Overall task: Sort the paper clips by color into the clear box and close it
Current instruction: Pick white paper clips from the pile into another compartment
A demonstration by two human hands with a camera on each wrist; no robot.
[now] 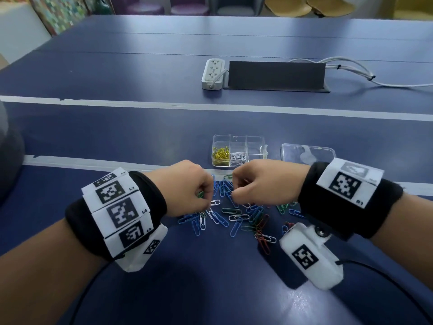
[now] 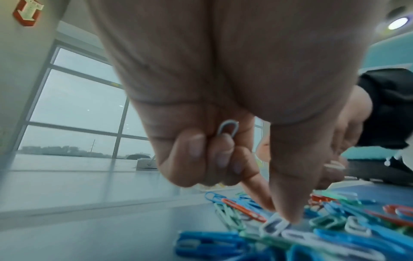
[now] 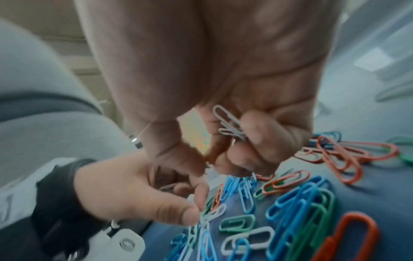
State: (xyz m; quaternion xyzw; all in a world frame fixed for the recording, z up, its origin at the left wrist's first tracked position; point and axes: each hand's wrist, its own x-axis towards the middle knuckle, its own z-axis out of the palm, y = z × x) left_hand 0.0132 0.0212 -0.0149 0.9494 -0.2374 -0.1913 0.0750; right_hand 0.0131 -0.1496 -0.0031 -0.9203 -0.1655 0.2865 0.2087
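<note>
Head view. Dark blue surface (image 1: 117, 127) crossed by white tape lines. Clear plastic compartment box (image 1: 239, 150), lid off, standing toward the far side of the surface beyond the hands: leftmost compartment holds yellow paper clips (image 1: 220, 154), the next holds white paper clips (image 1: 238, 157), the rightmost cannot be made out. Clear plastic lid (image 1: 307, 153) lies flat just right of the box, apart from it. Loose heap of blue, green, red and white wire paper clips (image 1: 234, 216) spread between the box and the near edge. Left hand (image 1: 185, 187) and right hand (image 1: 264, 181), both knuckles up, curled over the heap's far part, nearly touching each other. White power strip (image 1: 212, 73) and black upright panel (image 1: 276, 75) well beyond.

Left wrist view. Left hand's outer fingers (image 2: 190, 155) curled into the palm, trapping a white clip whose loop shows above them; forefinger and thumb reach down and pinch the end of a white clip lying in the heap (image 2: 276, 225).

Right wrist view. Right hand's fingers (image 3: 257, 134) curled, gripping a small bunch of white clips (image 3: 228, 125) against the palm; forefinger and thumb tips close together above the blue clips.
</note>
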